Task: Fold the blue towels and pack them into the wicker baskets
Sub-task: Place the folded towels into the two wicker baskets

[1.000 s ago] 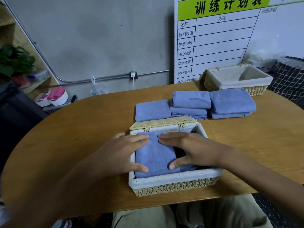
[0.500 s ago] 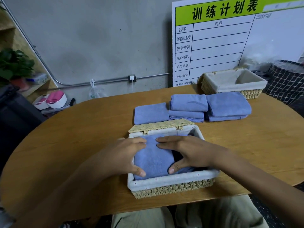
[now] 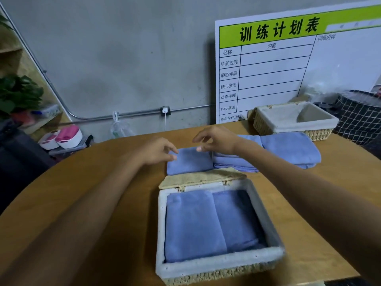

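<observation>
A lined wicker basket [image 3: 266, 258] sits near the table's front edge, its lid folded back. Two folded blue towels [image 3: 208, 223] lie side by side inside it. Behind the lid lies a single folded blue towel [image 3: 190, 162]. My left hand [image 3: 158, 149] hovers at this towel's left end, fingers loosely curled and holding nothing. My right hand [image 3: 216, 139] hangs above its right end, fingers relaxed and empty. To the right lie a small towel stack [image 3: 235, 164] and a larger folded pile [image 3: 290, 148]. A second lined basket [image 3: 288, 124] stands empty at the back right.
The oval wooden table [image 3: 103, 203] carries everything. A white chart board [image 3: 288, 65] leans on the wall behind. A black grid-patterned bag [image 3: 362, 118] is at far right. On the left are a plant [image 3: 18, 93] and pink-and-white containers [image 3: 61, 137].
Both hands have left the towels in the near basket and reached forward over the lid to the single folded towel behind it. The camera has tilted closer to the basket.
</observation>
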